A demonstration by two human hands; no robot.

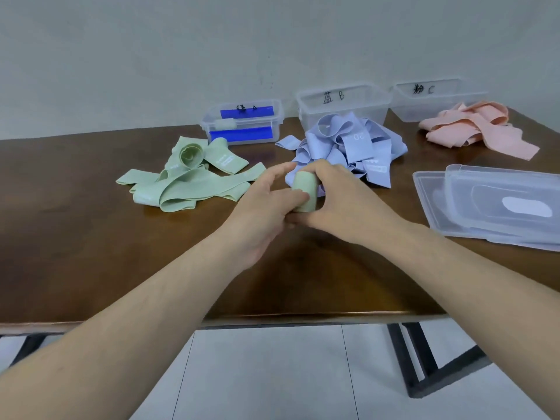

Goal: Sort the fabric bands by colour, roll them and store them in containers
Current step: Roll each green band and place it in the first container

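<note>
Head view: both hands (303, 204) grip green roll (304, 192).

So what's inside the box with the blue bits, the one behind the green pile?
The box with blue clips holds one pale green roll at its left end. Its frosted walls blur the rest, so I can't tell whether more rolls lie inside.

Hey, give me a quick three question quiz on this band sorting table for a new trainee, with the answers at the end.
1. True or false: both hands grip the green roll.
2. Which pile lies in front of container B? A) pink B) blue C) green
3. Fill in: one rolled band already sits in container ___.

Key: 1 true, left hand and right hand. 2 B, the blue pile. 3 A, container A.
</note>
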